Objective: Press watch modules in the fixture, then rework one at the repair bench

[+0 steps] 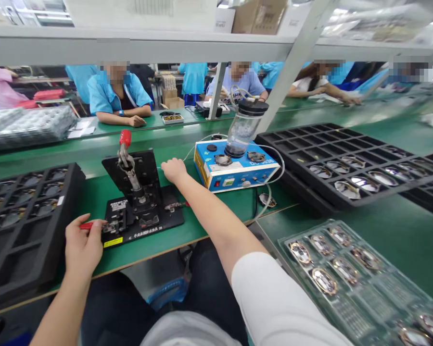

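Left hand (82,246) closes thumb and fingers on a red handle (87,225) at the left edge of a black jig (140,209), near the counter's (94,194) front edge; right hand (174,171) curls beside the jig's upright plate (152,173), its hold impossible to tell; a blue box (238,168) bearing a jar (243,127) sits farther right; a foam tray (53,254) lies left
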`<state>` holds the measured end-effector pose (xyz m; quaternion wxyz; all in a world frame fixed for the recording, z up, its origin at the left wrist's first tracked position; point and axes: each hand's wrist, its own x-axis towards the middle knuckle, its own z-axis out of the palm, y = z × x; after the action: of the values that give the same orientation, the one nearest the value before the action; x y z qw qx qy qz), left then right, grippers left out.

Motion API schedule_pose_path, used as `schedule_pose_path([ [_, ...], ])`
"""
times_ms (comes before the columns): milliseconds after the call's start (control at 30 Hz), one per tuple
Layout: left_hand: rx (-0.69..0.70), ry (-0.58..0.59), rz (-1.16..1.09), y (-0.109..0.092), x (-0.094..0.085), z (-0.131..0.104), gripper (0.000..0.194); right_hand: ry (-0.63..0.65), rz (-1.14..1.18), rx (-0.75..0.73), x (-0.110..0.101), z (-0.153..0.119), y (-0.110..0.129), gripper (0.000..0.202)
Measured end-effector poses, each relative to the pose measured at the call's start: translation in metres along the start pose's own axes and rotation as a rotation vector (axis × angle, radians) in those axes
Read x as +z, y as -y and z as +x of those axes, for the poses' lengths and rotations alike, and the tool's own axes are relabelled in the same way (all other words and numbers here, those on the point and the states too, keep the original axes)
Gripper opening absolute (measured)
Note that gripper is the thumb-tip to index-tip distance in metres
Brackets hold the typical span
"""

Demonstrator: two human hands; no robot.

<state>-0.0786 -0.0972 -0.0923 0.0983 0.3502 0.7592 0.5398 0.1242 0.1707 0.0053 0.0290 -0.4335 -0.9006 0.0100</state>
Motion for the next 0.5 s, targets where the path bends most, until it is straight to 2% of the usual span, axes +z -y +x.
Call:
schedule_pose_path([
  [100,-0.074,-0.002,-0.047,-0.005,0.002,0.000,0.037,0.054,0.009,-0.094,0.004,-0.003,0.004,0.039],
  [200,-0.130,-0.077,-0.038,-0.014,0.000,0.000,0.030,0.112,0.072,-0.172,0.007,-0.006,0.009,0.038],
  [300,-0.164,-0.159,-0.009,-0.024,-0.004,-0.001,0.028,0.125,0.153,-0.178,0.010,-0.009,0.014,0.036],
  [400,-0.177,-0.177,-0.001,-0.028,-0.007,-0.002,0.027,0.053,0.227,-0.103,0.007,-0.011,0.020,0.036],
  [500,-0.169,-0.168,-0.022,-0.027,-0.007,-0.001,0.026,-0.080,0.310,-0.027,-0.004,-0.011,0.029,0.036],
])
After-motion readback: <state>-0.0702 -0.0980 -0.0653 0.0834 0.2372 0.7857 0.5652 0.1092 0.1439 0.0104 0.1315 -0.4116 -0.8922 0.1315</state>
